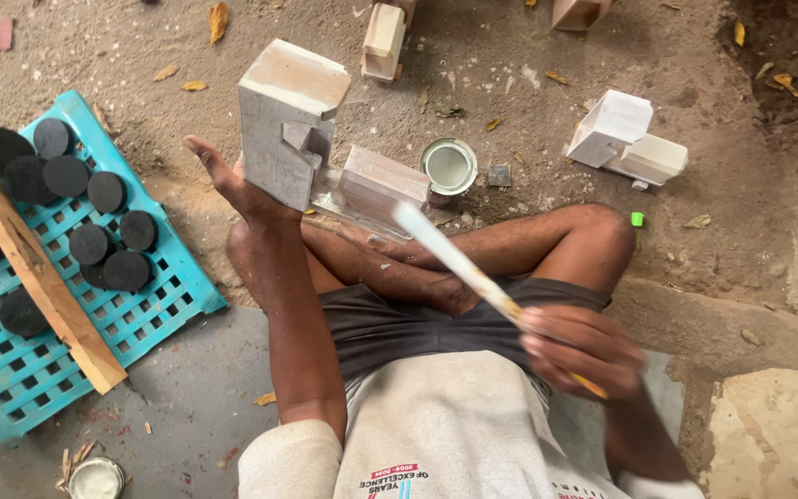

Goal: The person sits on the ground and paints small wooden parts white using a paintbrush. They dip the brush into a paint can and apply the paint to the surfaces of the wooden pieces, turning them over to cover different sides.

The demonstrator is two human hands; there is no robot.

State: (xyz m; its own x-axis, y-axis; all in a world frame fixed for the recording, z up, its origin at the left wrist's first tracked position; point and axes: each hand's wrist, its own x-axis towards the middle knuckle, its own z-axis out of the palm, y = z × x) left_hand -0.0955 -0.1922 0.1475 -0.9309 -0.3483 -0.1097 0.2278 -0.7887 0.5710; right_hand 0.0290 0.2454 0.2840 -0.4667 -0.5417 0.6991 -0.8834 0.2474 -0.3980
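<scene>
Our left hand point(233, 180) grips a grey wooden toy truck point(311, 139), lifted above our crossed legs. Our right hand point(579, 351) is closed around a paintbrush point(454, 259), its white tip touching the truck's low end. Just beyond the truck, an open paint tin point(449, 167) sits on the floor. Left of the truck lies a blue crate point(154, 305) carrying black wheels point(108, 245) and a plank point(43, 282). Another white truck point(625, 139) sits well right of it.

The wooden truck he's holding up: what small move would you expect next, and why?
Probably bringing the brush tip onto the truck. The left hand holds it up, its sides look grey and unfinished beside the white truck on the ground, and the right hand points the brush at it.
</scene>
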